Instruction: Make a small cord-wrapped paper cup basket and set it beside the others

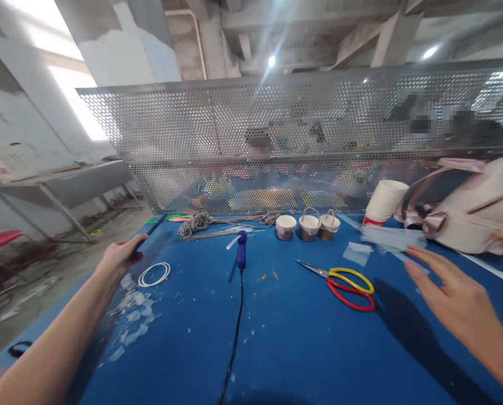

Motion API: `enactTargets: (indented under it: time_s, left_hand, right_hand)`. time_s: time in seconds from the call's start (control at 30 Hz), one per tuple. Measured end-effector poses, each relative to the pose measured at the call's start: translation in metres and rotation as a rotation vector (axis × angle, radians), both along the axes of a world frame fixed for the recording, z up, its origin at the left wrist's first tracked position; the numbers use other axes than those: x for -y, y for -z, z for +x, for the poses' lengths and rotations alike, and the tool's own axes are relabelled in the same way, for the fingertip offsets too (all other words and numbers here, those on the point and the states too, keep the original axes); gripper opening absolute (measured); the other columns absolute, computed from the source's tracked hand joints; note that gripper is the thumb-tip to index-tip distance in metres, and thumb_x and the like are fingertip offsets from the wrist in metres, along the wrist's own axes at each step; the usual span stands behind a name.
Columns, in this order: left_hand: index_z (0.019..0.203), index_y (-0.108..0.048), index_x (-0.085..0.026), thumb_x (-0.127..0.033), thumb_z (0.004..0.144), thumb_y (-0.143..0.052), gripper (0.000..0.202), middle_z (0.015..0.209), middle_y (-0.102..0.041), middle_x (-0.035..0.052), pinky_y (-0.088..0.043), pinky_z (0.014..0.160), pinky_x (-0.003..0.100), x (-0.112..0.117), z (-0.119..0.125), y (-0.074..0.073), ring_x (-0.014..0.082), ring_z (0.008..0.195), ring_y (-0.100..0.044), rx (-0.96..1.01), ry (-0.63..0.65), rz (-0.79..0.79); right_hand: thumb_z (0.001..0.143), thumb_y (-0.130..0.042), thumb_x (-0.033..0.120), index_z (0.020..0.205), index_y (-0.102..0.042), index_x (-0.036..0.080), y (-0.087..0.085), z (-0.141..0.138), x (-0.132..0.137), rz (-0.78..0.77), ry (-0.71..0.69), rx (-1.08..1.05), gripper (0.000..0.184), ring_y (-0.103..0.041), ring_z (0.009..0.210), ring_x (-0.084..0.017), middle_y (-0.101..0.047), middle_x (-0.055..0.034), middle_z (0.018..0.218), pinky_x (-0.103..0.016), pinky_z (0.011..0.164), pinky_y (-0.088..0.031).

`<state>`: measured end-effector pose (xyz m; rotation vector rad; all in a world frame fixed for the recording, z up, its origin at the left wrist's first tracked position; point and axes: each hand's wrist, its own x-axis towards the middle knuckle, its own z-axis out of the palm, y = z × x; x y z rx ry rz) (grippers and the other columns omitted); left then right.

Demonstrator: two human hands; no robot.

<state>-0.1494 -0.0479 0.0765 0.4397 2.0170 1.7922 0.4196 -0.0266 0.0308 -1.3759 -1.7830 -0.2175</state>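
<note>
My left hand (122, 253) is closed at the left edge of the blue table, around a slim dark stick-like thing (155, 225) whose kind I cannot make out. Near it lie a white ring of cord (154, 274) and translucent scraps (135, 315). My right hand (454, 287) hangs open over the table's right side, fingers stretched toward thin whitish sheets (393, 237). Left of that hand lie scissors (340, 284) with one yellow and one red handle. In the middle, a blue glue gun (242, 250) has a pale stick at its top and a black cord (238, 326).
Small cups (286, 228), two with handles, stand at the back beside grey rope (194, 224). A stack of paper cups (384, 201) and a pale pink bag (471, 208) are at the right. A perforated metal screen (234, 140) borders the back; people are beyond.
</note>
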Motion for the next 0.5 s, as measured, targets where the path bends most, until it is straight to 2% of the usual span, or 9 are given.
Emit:
enactTargets:
  time_s: [0.1,0.17,0.27,0.33,0.37,0.4,0.43,0.5]
  left_hand:
    - [0.065,-0.047,-0.015,-0.01,0.071,-0.066,0.02,0.056,-0.047,-0.0042,-0.045,0.044,0.021,0.016,0.024,-0.002,0.0096,0.05,-0.045,0.155,-0.01,-0.004]
    - [0.066,-0.046,-0.015,-0.01,0.076,-0.061,0.018,0.058,-0.049,-0.0034,-0.048,0.045,0.02,0.032,0.044,0.001,0.009,0.052,-0.047,0.234,-0.003,0.027]
    - [0.069,-0.05,-0.015,-0.016,0.083,-0.052,0.014,0.058,-0.052,-0.0013,-0.049,0.045,0.019,0.061,0.079,0.012,0.0102,0.054,-0.052,0.326,0.053,0.064]
    - [0.072,-0.053,-0.016,-0.019,0.084,-0.049,0.013,0.059,-0.056,0.0,-0.053,0.048,0.021,0.083,0.103,0.02,0.0111,0.054,-0.054,0.442,0.103,0.163]
    - [0.074,-0.055,-0.016,-0.02,0.085,-0.049,0.013,0.061,-0.058,0.0017,-0.054,0.049,0.022,0.093,0.114,0.024,0.0119,0.055,-0.056,0.47,0.106,0.154]
    - [0.075,-0.057,-0.015,-0.02,0.084,-0.05,0.012,0.063,-0.061,0.0035,-0.055,0.052,0.022,0.102,0.124,0.028,0.0131,0.057,-0.059,0.495,0.118,0.136]
    - [0.075,-0.059,-0.014,-0.019,0.083,-0.05,0.013,0.065,-0.062,0.0045,-0.056,0.053,0.022,0.11,0.133,0.031,0.0135,0.058,-0.06,0.516,0.124,0.121]
    - [0.078,-0.061,-0.014,-0.019,0.08,-0.054,0.009,0.069,-0.065,0.0051,-0.057,0.057,0.023,0.122,0.147,0.039,0.014,0.06,-0.062,0.557,0.15,0.112]
  right_hand:
    - [0.087,-0.045,0.046,0.1,-0.063,0.022,-0.017,-0.031,0.01,0.0,-0.225,-0.013,0.032,-0.064,0.1,-0.026,-0.068,-0.0129,0.107,-0.04,0.09,-0.049]
    - [0.088,-0.047,0.039,0.102,-0.064,0.02,-0.024,-0.061,0.018,-0.107,-0.424,-0.024,0.029,-0.065,0.097,-0.023,-0.069,-0.0098,0.106,-0.037,0.089,-0.05]
    - [0.091,-0.04,0.028,0.103,-0.065,0.02,-0.025,-0.12,0.033,-0.432,-0.768,-0.081,0.028,-0.066,0.086,-0.016,-0.071,-0.0058,0.094,-0.032,0.083,-0.051]
    - [0.092,-0.038,0.026,0.107,-0.064,0.018,-0.017,-0.166,0.042,-0.757,-1.003,-0.152,0.031,-0.067,0.077,-0.015,-0.072,-0.0047,0.085,-0.03,0.076,-0.052]
    - [0.092,-0.04,0.028,0.109,-0.063,0.017,-0.011,-0.19,0.045,-0.904,-1.071,-0.21,0.031,-0.067,0.077,-0.016,-0.072,-0.0053,0.083,-0.03,0.075,-0.052]
    - [0.088,-0.049,0.032,0.116,-0.06,0.016,-0.004,-0.214,0.047,-1.005,-1.127,-0.265,0.034,-0.066,0.088,-0.019,-0.071,-0.0076,0.094,-0.033,0.081,-0.05]
    - [0.082,-0.059,0.037,0.123,-0.055,0.016,0.002,-0.237,0.049,-1.072,-1.143,-0.337,0.046,-0.063,0.099,-0.022,-0.067,-0.0106,0.11,-0.035,0.086,-0.048]
    - [0.068,-0.074,0.041,0.136,-0.04,0.017,0.014,-0.278,0.049,-1.232,-1.121,-0.55,0.079,-0.049,0.121,-0.026,-0.045,-0.0143,0.139,-0.036,0.096,-0.042]
